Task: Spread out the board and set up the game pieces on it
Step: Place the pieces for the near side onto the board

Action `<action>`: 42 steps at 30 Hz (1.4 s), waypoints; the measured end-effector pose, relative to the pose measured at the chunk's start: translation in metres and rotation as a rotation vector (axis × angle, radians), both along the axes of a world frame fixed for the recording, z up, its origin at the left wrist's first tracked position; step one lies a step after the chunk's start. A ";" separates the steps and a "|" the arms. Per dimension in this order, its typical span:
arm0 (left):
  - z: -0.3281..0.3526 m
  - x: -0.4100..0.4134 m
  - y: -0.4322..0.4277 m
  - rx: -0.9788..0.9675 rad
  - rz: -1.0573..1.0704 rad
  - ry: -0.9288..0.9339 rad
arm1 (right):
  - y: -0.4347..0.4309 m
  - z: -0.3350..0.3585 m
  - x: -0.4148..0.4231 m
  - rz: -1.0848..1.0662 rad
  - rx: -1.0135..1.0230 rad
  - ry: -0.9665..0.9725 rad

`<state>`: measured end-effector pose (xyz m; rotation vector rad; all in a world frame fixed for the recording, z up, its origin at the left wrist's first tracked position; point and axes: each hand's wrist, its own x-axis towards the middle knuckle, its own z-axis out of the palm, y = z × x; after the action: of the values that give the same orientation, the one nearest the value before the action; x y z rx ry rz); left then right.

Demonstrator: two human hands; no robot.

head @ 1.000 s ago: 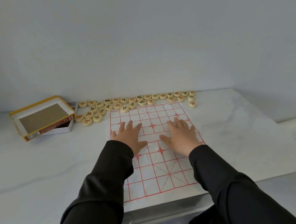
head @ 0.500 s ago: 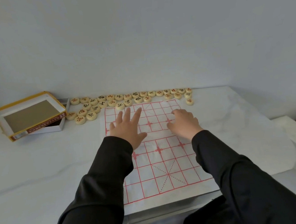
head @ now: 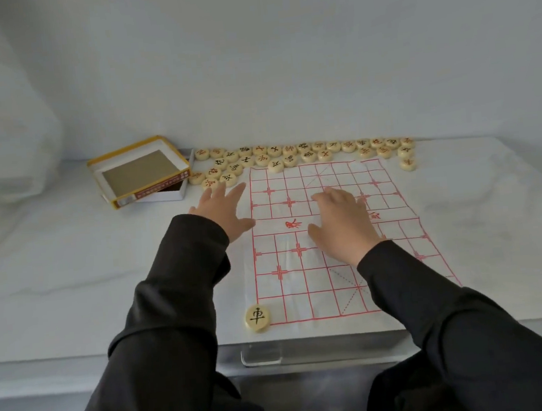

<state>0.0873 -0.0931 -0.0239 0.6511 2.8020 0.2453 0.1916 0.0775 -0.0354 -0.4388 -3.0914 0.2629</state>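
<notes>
A white paper board with a red grid lies flat on the table. One round wooden piece with a black character sits at the board's near left corner. Several more wooden pieces lie in rows beyond the board's far edge. My left hand reaches off the board's left edge toward the leftmost pieces, fingers spread and holding nothing. My right hand rests palm down on the middle of the board, fingers curled loosely, with nothing visible in it.
An open yellow-rimmed box stands at the back left, next to the pieces. The white marble table meets a plain wall behind. A clear bracket sits under the table's front edge.
My left hand has moved left off the board toward the pieces near the box. My right hand has stayed on the board. A single piece now shows at the near left corner.
</notes>
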 end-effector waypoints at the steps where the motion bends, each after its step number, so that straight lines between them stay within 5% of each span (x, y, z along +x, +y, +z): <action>1: 0.000 0.002 0.001 0.012 -0.009 0.012 | -0.001 0.001 0.000 -0.004 -0.006 -0.001; 20: -0.015 0.021 0.092 0.055 -0.193 -0.049 | 0.044 -0.002 0.001 -0.223 -0.067 -0.002; 42: -0.003 0.015 0.077 0.050 -0.075 -0.016 | 0.034 -0.008 -0.013 -0.198 -0.168 0.140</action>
<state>0.1021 -0.0164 -0.0264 0.7608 2.7572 0.3053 0.1784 0.1111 -0.0437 -0.6926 -2.8740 0.5267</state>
